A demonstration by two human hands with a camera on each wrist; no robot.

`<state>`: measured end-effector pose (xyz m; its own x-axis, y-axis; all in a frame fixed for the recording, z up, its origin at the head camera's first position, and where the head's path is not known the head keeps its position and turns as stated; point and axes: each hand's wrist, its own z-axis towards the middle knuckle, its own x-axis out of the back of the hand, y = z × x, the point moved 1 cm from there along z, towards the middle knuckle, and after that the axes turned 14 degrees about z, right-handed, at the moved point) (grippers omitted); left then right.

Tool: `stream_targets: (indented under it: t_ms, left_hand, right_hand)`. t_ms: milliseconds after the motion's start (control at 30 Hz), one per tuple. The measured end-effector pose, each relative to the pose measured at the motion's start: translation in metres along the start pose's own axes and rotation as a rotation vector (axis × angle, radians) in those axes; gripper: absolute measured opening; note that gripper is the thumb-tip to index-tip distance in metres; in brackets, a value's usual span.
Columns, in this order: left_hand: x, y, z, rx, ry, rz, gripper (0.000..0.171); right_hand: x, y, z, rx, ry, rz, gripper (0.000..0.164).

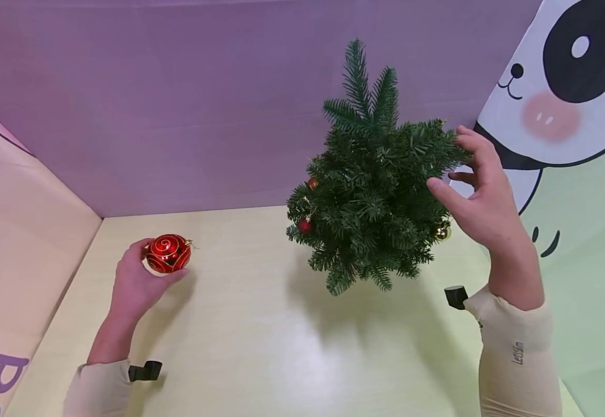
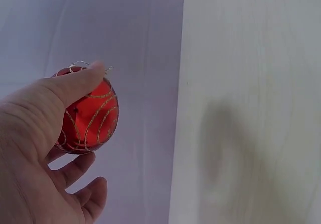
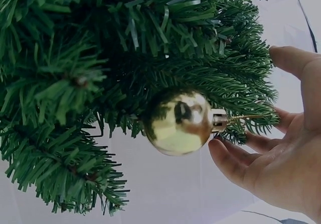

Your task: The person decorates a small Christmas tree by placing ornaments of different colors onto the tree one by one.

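Observation:
My left hand (image 1: 138, 284) holds a shiny red Christmas ball (image 1: 168, 253) with gold glitter swirls above the left of the table. In the left wrist view, the thumb lies across the ball (image 2: 93, 116) near its gold cap and thread. A small green Christmas tree (image 1: 370, 191) stands right of centre. Beside its right branches is my right hand (image 1: 485, 197), with fingers spread and slightly bent, pinching nothing. A gold ball (image 3: 179, 122) hangs from the tree near that hand's fingertips, as the right wrist view shows. Whether the fingers touch the needles is hard to tell.
On the tree's left side hang a small red ball (image 1: 304, 226) and a copper-coloured ball (image 1: 312, 183). The pale table (image 1: 240, 324) meets a purple backdrop (image 1: 177, 116) behind. A panda-printed panel (image 1: 547, 110) closes off the right, and a cream panel (image 1: 10, 243) the left.

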<state>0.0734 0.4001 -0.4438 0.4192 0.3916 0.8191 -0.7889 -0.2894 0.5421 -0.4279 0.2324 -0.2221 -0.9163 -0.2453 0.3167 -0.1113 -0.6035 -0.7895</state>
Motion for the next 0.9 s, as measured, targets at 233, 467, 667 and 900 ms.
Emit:
stream_targets:
  t_ms: [233,467,667,900]
  left_hand:
    - [-0.002,0.029,-0.021,0.006,0.014,-0.029,0.095]
    - [-0.003,0.055,-0.042,-0.017,0.006,-0.034,0.090]
    - [-0.007,0.074,-0.057,-0.011,0.019,-0.046,0.090]
    - [-0.012,0.086,-0.070,-0.005,0.031,-0.108,0.089]
  right_hand:
    - [0.003,0.003,0.000,-0.009,-0.016,0.001,0.060]
    - [0.002,0.004,0.001,0.009,-0.023,0.023,0.059]
    - [0.001,0.005,0.001,0.022,-0.012,0.049,0.058]
    - [-0.001,0.003,0.000,0.068,-0.013,0.028,0.059]
